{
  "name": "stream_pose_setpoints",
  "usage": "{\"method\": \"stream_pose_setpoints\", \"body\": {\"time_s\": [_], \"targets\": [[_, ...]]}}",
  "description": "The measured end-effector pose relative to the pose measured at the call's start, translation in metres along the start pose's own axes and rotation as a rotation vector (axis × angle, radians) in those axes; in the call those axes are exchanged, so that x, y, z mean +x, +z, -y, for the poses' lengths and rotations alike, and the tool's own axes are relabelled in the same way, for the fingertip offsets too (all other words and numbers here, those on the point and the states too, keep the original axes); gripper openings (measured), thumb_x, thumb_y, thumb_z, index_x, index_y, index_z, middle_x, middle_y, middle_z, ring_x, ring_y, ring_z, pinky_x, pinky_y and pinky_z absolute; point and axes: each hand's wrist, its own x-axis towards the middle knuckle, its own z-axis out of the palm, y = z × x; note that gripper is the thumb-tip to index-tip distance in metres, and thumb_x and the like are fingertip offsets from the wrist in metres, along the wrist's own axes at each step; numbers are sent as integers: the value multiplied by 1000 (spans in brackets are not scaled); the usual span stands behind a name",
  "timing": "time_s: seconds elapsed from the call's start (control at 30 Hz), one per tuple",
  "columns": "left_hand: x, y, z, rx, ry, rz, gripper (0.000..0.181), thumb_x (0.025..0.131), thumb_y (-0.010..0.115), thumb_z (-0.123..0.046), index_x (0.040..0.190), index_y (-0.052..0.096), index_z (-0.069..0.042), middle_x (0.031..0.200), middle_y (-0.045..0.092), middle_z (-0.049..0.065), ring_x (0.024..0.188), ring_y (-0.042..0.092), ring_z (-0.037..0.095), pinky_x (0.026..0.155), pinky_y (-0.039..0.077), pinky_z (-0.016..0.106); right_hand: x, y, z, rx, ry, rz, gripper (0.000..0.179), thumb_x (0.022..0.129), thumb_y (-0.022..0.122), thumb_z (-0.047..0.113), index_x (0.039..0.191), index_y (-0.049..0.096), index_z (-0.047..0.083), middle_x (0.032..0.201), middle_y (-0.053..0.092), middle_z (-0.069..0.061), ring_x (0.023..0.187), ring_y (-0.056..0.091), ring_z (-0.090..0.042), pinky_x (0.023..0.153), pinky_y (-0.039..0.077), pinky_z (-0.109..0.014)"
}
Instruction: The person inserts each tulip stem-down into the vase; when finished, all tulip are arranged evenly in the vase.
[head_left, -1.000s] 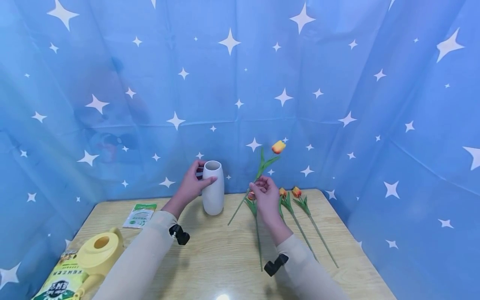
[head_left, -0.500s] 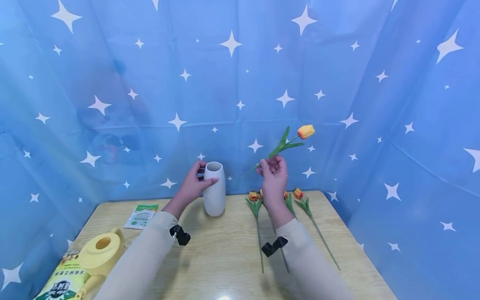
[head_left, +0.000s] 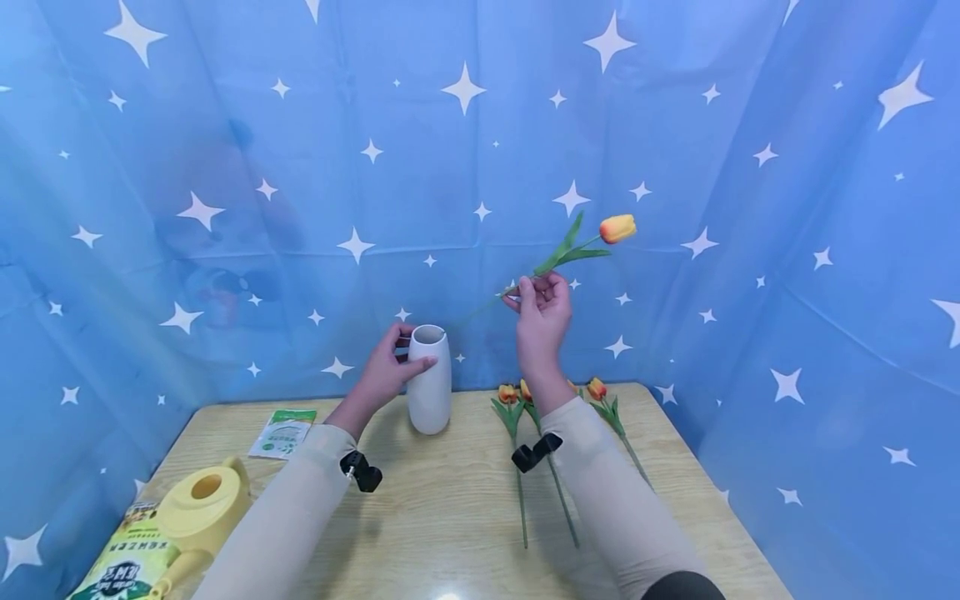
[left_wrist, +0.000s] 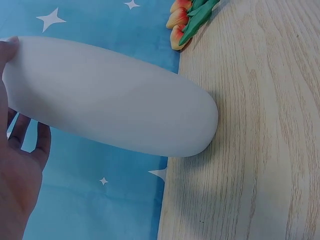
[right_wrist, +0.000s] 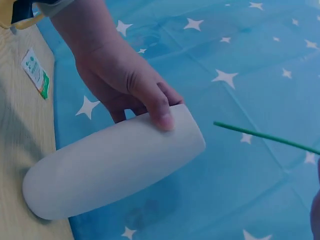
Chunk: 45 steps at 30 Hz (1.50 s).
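A white vase [head_left: 430, 387] stands upright near the table's back edge. My left hand [head_left: 386, 367] grips it just below the mouth, thumb on the near side; the fingers behind are partly hidden. My right hand [head_left: 543, 321] pinches the stem of a yellow-orange tulip [head_left: 618, 229], raised above the table with its bloom up and to the right. The green stem [right_wrist: 265, 135] slants down to the left, its bare end close to the vase's rim in the right wrist view. Below the right arm lie several more tulips [head_left: 507, 393], some partly covered by the sleeve.
On the left of the wooden table [head_left: 420, 533] are a yellow watering can [head_left: 198, 508], a yellow-green bag [head_left: 123, 554] and a small white-and-green packet [head_left: 283, 433]. A blue star-patterned curtain [head_left: 420, 167] hangs close behind and at the sides.
My right hand has risen with the tulip, which now leans further right, its stem end lifted from near the table to the vase's rim. The left hand and vase have stayed put.
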Motion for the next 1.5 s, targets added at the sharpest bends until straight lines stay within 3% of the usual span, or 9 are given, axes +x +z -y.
{"method": "stream_pose_setpoints", "body": {"time_s": [0.13,0.3,0.57,0.9,1.2,1.5], "targets": [[-1,1,-1,-7,7,1,57,98,89,-36,141,55,-21,144,59,10,138,57,40,112,54,63,5,15,-6,-34,-35,50,20,109,68,1,123,56,-9,99,64,-7,91,73,-28,83,68,-37],[0,0,-1,-16,12,5,56,98,89,-35,140,55,-21,142,60,10,137,58,40,110,55,63,5,30,-14,-110,14,143,18,106,72,-3,119,61,-8,97,65,-6,90,71,-18,82,68,-34],[4,0,1,-20,-4,14,61,96,90,-41,142,55,-20,144,59,10,139,56,40,114,51,64,-2,40,-20,-212,80,242,15,105,76,5,117,68,1,103,67,-11,96,70,-21,86,67,-32],[2,-1,0,-10,4,5,60,96,90,-42,141,55,-23,142,60,7,137,56,37,115,52,62,-10,49,-41,-318,71,348,33,103,75,-4,134,65,-9,105,71,-17,95,73,-24,85,66,-33],[2,0,1,-20,12,5,58,97,89,-39,141,55,-22,142,60,7,136,56,37,115,52,61,-17,50,-56,-543,36,484,21,106,74,7,125,74,-2,102,76,-12,93,72,-27,86,63,-43],[2,-1,0,-25,29,7,58,98,88,-35,141,54,-17,144,59,10,139,55,39,118,50,61,-23,50,-63,-595,96,572,18,105,77,10,123,76,4,104,76,-8,98,70,-24,89,64,-41]]}}
